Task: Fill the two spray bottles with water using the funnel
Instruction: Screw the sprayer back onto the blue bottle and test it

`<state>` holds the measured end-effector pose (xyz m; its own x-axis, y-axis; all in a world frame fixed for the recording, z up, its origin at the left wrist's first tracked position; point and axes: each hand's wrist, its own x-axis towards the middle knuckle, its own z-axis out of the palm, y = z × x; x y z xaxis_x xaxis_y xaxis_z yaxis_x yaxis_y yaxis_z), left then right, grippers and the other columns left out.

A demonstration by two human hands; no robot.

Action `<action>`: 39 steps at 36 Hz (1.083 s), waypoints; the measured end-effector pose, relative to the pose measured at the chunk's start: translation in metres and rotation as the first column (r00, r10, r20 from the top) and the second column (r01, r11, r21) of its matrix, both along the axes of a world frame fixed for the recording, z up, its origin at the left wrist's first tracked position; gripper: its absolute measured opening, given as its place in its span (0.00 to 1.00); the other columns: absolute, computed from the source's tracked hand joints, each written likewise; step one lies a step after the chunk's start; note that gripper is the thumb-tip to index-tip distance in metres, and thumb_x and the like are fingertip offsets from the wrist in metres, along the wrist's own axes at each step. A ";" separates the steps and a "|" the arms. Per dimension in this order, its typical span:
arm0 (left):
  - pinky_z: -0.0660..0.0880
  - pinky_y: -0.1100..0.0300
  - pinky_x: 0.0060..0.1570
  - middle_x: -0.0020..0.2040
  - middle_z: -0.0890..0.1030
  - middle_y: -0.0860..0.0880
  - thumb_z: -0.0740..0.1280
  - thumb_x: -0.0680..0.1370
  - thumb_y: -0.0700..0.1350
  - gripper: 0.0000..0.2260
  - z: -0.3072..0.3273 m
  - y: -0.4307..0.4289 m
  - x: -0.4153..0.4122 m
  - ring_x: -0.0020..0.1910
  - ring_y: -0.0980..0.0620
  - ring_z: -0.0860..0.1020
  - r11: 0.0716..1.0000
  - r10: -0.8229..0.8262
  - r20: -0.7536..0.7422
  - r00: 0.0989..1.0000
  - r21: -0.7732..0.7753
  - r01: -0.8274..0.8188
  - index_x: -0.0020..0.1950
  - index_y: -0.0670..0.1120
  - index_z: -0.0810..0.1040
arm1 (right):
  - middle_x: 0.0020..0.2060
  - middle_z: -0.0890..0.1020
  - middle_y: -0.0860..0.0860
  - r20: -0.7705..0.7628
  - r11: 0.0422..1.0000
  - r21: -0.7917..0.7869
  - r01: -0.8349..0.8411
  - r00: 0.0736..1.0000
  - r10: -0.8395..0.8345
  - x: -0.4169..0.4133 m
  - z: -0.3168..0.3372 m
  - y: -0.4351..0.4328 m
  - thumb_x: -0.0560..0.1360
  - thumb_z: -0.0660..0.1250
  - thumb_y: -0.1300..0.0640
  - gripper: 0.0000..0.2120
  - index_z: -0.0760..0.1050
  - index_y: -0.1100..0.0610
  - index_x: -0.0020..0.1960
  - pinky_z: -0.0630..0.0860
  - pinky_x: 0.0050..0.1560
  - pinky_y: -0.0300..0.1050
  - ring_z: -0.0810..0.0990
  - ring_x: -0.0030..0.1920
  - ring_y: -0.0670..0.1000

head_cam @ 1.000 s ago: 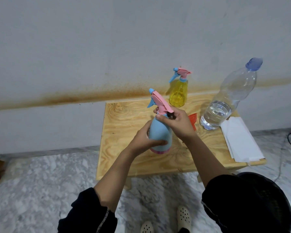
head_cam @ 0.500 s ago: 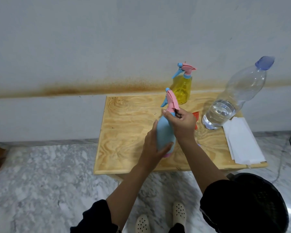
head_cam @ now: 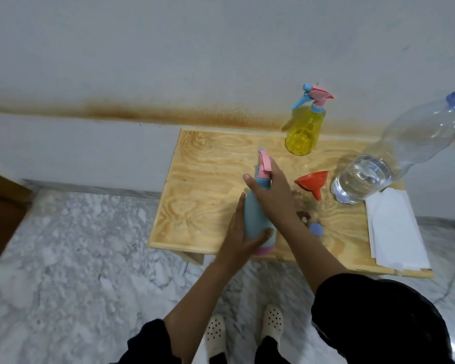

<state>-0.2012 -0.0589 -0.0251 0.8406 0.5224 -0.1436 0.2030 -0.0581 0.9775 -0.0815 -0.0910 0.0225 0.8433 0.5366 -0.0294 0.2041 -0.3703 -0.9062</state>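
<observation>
The blue spray bottle (head_cam: pixel 256 219) stands near the front edge of the wooden surface (head_cam: pixel 208 164). The left hand (head_cam: pixel 241 239) grips its body, and the right hand (head_cam: pixel 275 195) wraps around its neck under the pink top. The red funnel (head_cam: pixel 313 183) lies beside the water bottle (head_cam: pixel 394 153), and the yellow spray bottle (head_cam: pixel 305 130) stands at the back.

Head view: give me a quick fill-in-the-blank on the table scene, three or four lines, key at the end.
1. The left hand grips the body of the ____ spray bottle.
2. The funnel lying on the table is ____ in colour.
3. The yellow spray bottle stands at the table's ____ edge, nearest the wall.
4. The right hand sits on the held bottle's ____ trigger head.

Missing words: blue; red; far; pink
</observation>
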 end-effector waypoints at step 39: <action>0.66 0.46 0.69 0.74 0.63 0.51 0.71 0.71 0.52 0.40 -0.038 -0.045 -0.041 0.72 0.54 0.65 0.876 0.437 -0.046 0.898 -0.207 -0.436 0.76 0.54 0.51 | 0.31 0.67 0.47 -0.206 0.839 -0.268 -0.473 0.879 0.430 -0.047 -0.041 0.044 0.74 0.62 0.61 0.16 0.59 0.50 0.34 0.63 0.41 0.44 0.69 0.39 0.54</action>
